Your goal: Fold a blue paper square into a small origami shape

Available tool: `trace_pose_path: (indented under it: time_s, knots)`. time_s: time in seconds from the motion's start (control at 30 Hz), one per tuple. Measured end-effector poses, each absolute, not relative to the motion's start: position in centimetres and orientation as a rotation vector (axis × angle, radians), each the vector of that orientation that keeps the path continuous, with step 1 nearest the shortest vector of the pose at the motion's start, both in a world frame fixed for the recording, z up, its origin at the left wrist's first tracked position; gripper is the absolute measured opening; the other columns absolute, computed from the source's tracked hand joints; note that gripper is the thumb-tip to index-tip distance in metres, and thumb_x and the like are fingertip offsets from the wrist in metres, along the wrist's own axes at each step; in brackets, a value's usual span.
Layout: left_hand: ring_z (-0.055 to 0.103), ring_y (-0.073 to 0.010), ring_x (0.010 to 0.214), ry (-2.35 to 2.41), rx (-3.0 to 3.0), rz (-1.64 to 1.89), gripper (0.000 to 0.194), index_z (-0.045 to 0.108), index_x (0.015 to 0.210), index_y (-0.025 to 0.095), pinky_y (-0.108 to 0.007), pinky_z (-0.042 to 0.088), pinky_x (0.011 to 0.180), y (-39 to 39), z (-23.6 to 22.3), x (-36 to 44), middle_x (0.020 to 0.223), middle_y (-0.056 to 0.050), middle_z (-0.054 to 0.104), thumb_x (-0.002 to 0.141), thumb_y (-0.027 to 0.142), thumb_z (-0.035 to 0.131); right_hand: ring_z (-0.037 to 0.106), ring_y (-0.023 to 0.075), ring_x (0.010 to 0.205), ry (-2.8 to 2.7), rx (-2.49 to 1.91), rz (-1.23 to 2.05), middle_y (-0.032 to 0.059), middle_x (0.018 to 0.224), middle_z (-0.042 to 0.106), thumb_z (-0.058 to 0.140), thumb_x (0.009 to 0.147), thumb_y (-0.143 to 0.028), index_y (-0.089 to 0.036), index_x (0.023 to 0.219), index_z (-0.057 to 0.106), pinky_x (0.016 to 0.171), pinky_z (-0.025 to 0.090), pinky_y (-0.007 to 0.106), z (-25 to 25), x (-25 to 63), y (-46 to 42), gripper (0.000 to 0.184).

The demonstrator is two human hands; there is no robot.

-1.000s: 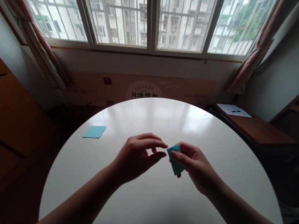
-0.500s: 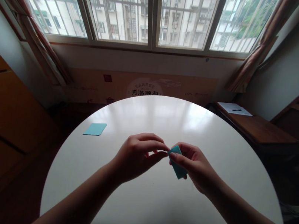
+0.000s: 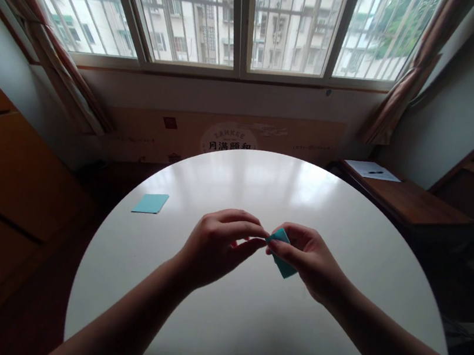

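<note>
A small folded piece of teal paper (image 3: 284,267) is held over the round white table. My right hand (image 3: 311,258) pinches it, the thumb lying across its face and the fingers behind. From the other side, the thumb and fingertips of my left hand (image 3: 222,246) close on the paper's upper left corner. Part of the paper is hidden under the right thumb. At the table's far left lies a flat stack or sheet of light blue square paper (image 3: 150,203), apart from both hands.
The white table (image 3: 122,291) has a curved edge all round. Beyond it at the right, a brown wooden stand (image 3: 428,206) bears a white paper sheet (image 3: 358,167) with a pen (image 3: 375,173). Windows and tied curtains (image 3: 393,115) are at the back.
The folded paper has tilted slightly and its lower end has risen a little. My right thumb has shifted slightly across it. The left hand has barely moved.
</note>
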State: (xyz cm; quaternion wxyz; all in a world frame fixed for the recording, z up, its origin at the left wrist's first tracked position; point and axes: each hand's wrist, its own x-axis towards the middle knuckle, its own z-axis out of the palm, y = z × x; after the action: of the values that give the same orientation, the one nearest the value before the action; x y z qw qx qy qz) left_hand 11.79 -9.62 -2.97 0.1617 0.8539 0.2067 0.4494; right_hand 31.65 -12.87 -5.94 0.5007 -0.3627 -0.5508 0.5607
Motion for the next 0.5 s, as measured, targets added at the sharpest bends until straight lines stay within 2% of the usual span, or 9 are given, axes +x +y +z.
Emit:
trace_pose_path:
  time_s: [0.1,0.27,0.5]
  knots:
    - [0.064,-0.0112,0.066,0.716,2.219,1.199,0.009,0.076,0.091,0.016,-0.017,0.052,0.050,-9.8,-3.0,12.2,0.089,-0.006,0.072,0.082,0.019,0.076,0.055,0.0115,0.063,-1.330,-0.879,1.253,0.0020,0.070,0.066,0.076,0.082,-0.030,-0.016,0.080,0.073,0.055,0.043,0.021,-6.0,31.7,-12.8,0.014]
    - [0.059,-0.0130,0.061,0.852,1.827,1.015,0.016,0.074,0.083,0.015,-0.018,0.048,0.041,-10.0,-3.5,12.9,0.074,-0.004,0.067,0.082,0.030,0.075,0.051,0.0108,0.058,-1.353,-0.891,1.161,0.0011,0.065,0.063,0.075,0.082,-0.028,-0.016,0.077,0.072,0.050,0.040,0.022,-6.1,31.7,-12.9,0.013]
    - [0.055,-0.0110,0.057,0.806,1.589,0.893,0.012,0.071,0.080,0.013,-0.017,0.048,0.041,-9.8,-3.9,13.1,0.067,-0.001,0.063,0.079,0.025,0.072,0.053,0.0117,0.060,-1.396,-0.877,1.218,0.0021,0.069,0.065,0.075,0.082,-0.028,-0.016,0.079,0.071,0.052,0.042,0.023,-5.9,31.6,-12.8,0.013]
